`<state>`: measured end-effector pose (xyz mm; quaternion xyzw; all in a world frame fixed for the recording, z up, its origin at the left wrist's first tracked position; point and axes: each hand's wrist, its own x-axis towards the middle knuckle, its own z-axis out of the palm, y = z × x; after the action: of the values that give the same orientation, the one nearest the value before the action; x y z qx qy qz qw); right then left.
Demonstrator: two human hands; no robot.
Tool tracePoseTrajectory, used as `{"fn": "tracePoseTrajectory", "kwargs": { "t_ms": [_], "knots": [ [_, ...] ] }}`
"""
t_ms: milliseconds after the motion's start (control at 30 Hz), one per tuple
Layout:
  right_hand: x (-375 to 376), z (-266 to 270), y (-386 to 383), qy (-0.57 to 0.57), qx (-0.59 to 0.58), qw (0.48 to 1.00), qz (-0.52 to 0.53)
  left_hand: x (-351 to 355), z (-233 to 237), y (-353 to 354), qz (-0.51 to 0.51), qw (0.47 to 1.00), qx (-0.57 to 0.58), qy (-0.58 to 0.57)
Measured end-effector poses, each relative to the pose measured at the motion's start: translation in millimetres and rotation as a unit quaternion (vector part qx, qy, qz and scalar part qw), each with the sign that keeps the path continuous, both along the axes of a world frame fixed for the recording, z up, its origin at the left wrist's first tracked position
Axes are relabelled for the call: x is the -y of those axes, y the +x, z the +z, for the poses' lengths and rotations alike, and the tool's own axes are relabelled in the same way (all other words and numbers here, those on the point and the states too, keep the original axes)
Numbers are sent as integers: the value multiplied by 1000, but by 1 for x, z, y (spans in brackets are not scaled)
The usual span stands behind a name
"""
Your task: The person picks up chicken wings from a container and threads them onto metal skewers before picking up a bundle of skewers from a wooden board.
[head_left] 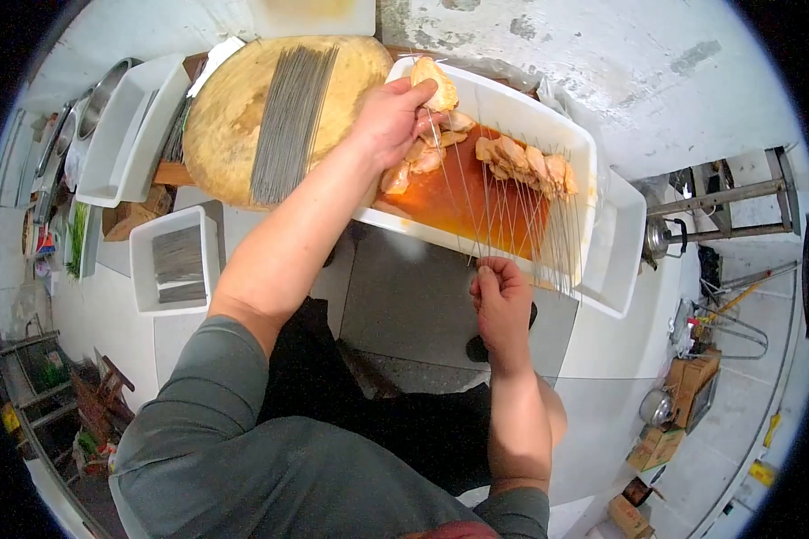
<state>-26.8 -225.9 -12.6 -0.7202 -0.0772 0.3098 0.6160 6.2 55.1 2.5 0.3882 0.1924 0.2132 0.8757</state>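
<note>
My left hand point(388, 124) pinches a pale chicken piece point(435, 87), perhaps a wing, over the left end of a white tub point(584, 171). Thin metal skewers point(459, 178) run from that piece down towards my right hand point(502, 310). The fingers of my right hand are closed around skewer ends just outside the tub's near edge. Below my left hand lie loose chicken pieces point(425, 160) in reddish-brown marinade point(440, 198). A row of skewered chicken point(526, 164) rests at the tub's right, its bare skewer ends leaning over the near rim.
Left of the tub, a round wooden chopping block point(220, 117) bears a bundle of metal skewers point(294, 126). A small white bin point(144, 274) holds more skewers. Another white tray point(121, 148) stands farther left. Behind the tub is a stained wall point(620, 72); a metal kettle point(658, 239) is at right.
</note>
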Motion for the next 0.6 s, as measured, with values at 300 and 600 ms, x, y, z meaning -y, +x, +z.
{"fn": "tracePoseTrajectory", "kwargs": {
  "t_ms": [300, 600],
  "knots": [
    [-1, 6, 1, -17, -14, 1000, -1, 2, -1, 0, 9, 1000, -1, 15],
    [0, 10, -1, -3, -18, 1000, -7, 2, 2, -1, 20, 1000, 14, -4]
  ]
}}
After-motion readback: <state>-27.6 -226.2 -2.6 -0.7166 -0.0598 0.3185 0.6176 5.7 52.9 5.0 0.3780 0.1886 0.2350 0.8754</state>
